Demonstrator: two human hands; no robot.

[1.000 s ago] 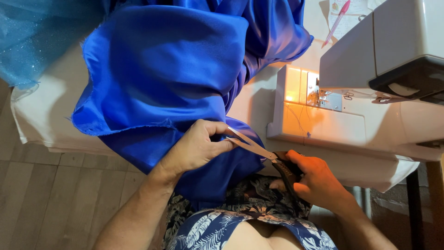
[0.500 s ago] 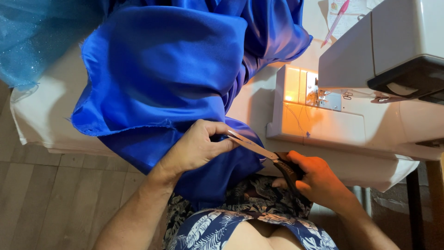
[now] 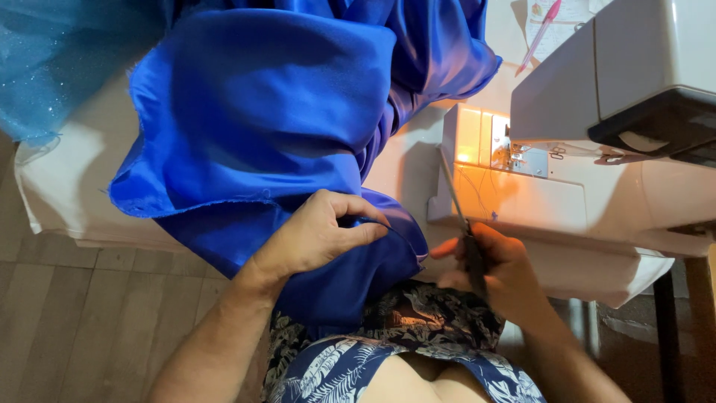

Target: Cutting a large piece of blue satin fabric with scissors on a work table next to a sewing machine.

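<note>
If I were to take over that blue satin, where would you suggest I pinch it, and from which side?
Pinch the folded edge of the blue satin beside the left hand, coming from the lap side: that edge hangs free off the table, while the rest lies bunched.

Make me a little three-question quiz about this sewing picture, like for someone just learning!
1. True or false: the left hand pinches the shiny blue fabric.
2. What does the right hand hold?
A. a pink pen
B. scissors
C. a spool of thread
3. Fill in the blank: the small lit-up area belongs to the white ______ machine.

Key
1. True: thumb and fingers close on the fabric's edge.
2. B: the scissors point up toward the machine, dark handles in the hand. The pink pen lies on papers beyond.
3. sewing
</note>
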